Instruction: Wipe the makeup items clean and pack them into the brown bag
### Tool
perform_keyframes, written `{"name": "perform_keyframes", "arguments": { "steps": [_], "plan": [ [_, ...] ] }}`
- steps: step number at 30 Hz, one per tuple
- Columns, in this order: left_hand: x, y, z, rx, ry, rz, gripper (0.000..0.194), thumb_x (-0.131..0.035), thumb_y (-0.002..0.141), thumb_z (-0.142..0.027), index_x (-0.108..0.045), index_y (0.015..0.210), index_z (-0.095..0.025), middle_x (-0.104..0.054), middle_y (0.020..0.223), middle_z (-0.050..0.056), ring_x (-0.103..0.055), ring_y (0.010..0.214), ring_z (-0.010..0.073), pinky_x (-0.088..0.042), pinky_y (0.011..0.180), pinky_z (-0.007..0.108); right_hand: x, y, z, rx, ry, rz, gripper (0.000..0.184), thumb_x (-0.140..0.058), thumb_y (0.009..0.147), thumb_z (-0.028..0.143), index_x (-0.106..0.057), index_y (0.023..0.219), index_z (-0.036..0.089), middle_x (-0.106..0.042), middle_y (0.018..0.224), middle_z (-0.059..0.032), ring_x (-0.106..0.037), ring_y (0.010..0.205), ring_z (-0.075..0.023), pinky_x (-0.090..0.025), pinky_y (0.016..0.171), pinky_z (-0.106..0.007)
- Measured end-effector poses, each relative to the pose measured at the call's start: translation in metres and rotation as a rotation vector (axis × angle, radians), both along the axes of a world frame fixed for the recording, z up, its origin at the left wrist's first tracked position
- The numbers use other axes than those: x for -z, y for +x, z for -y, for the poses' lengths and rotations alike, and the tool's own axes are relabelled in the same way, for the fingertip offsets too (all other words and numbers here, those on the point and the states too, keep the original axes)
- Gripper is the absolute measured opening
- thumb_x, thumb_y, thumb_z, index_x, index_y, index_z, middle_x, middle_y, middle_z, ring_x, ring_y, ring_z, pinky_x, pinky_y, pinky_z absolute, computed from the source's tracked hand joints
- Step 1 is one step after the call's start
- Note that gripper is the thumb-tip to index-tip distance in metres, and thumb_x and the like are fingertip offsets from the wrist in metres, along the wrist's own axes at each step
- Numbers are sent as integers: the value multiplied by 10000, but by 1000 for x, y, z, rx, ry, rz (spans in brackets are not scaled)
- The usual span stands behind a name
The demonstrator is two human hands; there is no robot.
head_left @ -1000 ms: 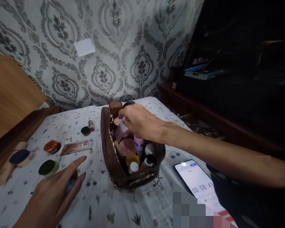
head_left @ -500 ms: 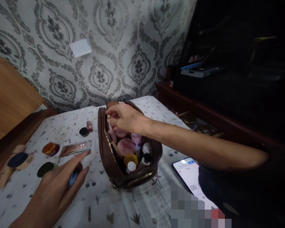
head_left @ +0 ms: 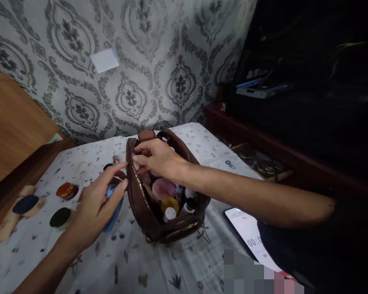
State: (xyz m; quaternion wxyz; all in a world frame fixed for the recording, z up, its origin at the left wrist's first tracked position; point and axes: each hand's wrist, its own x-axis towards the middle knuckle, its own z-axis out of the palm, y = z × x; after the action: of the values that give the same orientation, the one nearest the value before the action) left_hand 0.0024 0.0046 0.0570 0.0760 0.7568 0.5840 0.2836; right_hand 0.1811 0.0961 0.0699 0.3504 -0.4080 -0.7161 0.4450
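Observation:
An open brown quilted cosmetic bag [head_left: 147, 214] stands on the patterned tablecloth, packed with bottles and jars, among them a pink lid [head_left: 163, 188] and a yellow cap [head_left: 170, 204]. My right hand [head_left: 155, 159] reaches over the bag's left rim, fingers bent and pressing on a pink item at the zipper edge. My left hand [head_left: 96, 204] is wrapped round a blue tube [head_left: 113, 209] just left of the bag, forefinger touching the bag's side.
On the cloth to the left lie an orange-lidded jar [head_left: 65, 190], a dark green lid [head_left: 60, 217], a dark blue lid [head_left: 25, 203] and a small black cap [head_left: 108, 166]. A lit phone [head_left: 248, 234] lies to the right. A dark wooden shelf [head_left: 263, 147] stands beyond.
My left hand has lifted the blue tube and carried it right, up against the bag. My right hand has shifted left to the bag's near rim.

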Motion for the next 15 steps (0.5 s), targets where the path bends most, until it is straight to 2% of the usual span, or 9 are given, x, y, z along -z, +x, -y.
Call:
{"name": "perform_keyframes", "arguments": {
  "steps": [3,6,11,15],
  "plan": [
    [1,0,0,8,6,12,472,-419,1004,-520,-523,1382,-257,-684,1257,87,-674,1122,252,-551,893,347,-2,2,3,15,-2,79,305,-668,857,105,-719,1155,137,-683,832,-9,-635,736,-120,-503,691,-224],
    [0,0,0,22,18,8,467,-430,1000,-513,-535,1375,-253,-668,1291,90,-667,1136,256,-547,929,365,-3,3,2,1,36,153,400,-656,840,75,-704,1229,154,-677,817,0,-608,697,-112,-482,694,-222],
    [-7,-2,-7,37,29,-17,438,-421,1008,-477,-525,1365,-246,-708,1155,64,-685,1062,230,-562,849,313,-3,4,1,-56,103,192,435,-608,849,60,-685,1270,136,-666,752,2,-604,649,-131,-477,679,-244],
    [-17,-4,-21,99,157,-111,382,-445,1006,-411,-562,1324,-234,-702,1032,42,-686,956,200,-542,825,297,0,5,2,-119,113,145,362,-600,899,123,-679,1252,131,-668,768,0,-606,650,-129,-466,667,-243]
  ]
}}
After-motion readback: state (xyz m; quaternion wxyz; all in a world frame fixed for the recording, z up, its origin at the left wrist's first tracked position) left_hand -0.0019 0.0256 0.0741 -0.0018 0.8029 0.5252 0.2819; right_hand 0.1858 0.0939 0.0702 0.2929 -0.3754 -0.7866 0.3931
